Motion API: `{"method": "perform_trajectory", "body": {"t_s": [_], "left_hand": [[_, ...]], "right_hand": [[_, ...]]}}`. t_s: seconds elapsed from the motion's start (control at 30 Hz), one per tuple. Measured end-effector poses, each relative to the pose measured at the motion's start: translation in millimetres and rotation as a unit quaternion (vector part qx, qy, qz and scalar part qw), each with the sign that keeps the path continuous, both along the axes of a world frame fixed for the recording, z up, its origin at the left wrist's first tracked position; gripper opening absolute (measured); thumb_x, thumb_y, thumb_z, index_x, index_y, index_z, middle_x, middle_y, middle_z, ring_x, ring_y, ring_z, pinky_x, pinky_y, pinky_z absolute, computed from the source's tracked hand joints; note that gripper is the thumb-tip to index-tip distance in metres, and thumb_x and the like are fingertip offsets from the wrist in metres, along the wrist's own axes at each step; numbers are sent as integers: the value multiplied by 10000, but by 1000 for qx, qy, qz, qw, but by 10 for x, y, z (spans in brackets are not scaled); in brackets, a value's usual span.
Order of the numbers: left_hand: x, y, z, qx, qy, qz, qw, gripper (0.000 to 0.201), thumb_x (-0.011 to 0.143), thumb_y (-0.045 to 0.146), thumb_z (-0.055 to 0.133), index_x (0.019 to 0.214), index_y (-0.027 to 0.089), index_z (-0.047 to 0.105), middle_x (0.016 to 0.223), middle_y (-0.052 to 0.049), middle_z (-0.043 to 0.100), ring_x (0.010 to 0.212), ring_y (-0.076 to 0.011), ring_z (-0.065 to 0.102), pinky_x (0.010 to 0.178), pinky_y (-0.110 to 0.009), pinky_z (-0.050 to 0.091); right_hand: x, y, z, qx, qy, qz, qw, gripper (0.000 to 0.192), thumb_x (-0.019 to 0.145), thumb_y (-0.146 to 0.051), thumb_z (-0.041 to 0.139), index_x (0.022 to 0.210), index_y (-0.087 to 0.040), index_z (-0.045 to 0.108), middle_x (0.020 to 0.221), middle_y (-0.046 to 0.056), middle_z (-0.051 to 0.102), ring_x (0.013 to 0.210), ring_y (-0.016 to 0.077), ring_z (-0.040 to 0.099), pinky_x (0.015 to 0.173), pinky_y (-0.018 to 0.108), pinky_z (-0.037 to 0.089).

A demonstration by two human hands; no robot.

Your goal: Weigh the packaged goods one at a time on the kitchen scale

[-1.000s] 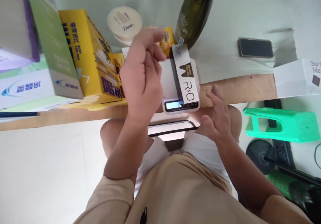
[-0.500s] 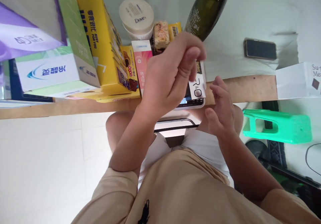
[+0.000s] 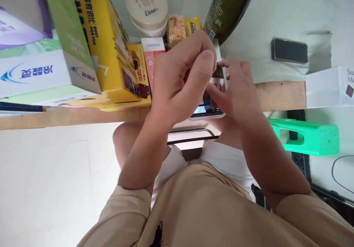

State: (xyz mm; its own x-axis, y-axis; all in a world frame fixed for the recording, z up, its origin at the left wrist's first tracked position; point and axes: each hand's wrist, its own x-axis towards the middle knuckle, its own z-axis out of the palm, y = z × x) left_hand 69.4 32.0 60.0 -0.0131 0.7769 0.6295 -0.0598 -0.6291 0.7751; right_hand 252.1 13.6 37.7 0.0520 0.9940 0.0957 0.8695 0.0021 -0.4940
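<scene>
Slim box, qty 1, lies btwn the 2 hands, on 1 digital scale; lit display, just nearside of L hand, reads approx 121; L hand is raised over the scale, fingers curled in a loose fist, thumb alongside; can't tell if it holds anything; R hand is part-open at the box's R side, thumb & fingers apart about the printed face; can't tell if it grips; containers: 1 Dove tub beyond L hand, lid on, contents hidden; 1 green bottle beyond both hands, can't tell how full; 1 pink box, 1 small yellow box & 1 tall yellow carton L of L hand, contents hidden; 1 wrapped bar in clear pkt & 1 yellow sachet just beyond L hand; 1 phone well R of R hand.
</scene>
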Motion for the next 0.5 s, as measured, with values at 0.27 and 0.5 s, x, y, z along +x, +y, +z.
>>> {"method": "perform_trajectory", "body": {"t_s": [0.27,0.5], "left_hand": [[25,-52,18,-13,26,23,999,514,1037,630,629,692,249,624,532,27,478,407,-92,399,472,-314,421],[55,-78,9,-27,30,19,999,473,1022,609,658,700,263,669,542,2,528,474,-144,518,503,-359,404]], "right_hand": [[199,-176,49,-25,71,13,997,633,780,-241,686,1392,-300,533,864,-11,585,747,169,546,796,409,573],[1417,-657,113,16,69,-188,980,693,695,-230,688,1373,-259,543,1041,55,649,801,158,580,681,324,475]]}}
